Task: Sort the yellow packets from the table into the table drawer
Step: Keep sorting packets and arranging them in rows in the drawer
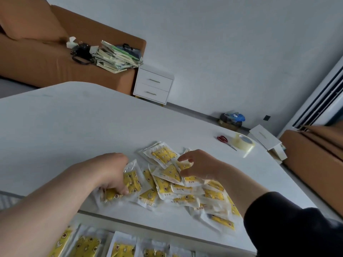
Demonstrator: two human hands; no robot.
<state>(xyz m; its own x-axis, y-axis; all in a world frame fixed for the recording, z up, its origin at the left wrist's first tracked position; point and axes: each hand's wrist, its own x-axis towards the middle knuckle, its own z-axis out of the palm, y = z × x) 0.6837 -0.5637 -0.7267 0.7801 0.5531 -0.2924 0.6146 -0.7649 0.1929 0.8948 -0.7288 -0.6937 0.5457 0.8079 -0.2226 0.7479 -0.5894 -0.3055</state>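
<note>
The left hand (pixel 113 171) is clutching yellow packets (pixel 130 182) off the surface (pixel 74 127), seemingly for the drawer (pixel 120 245); the right hand (pixel 196 166), fingers spread, is pinning the pile.

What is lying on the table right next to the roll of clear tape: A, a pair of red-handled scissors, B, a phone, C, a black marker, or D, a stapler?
A: the red-handled scissors lie on the white table just left of the clear tape roll, beyond the pile of yellow packets.
</note>
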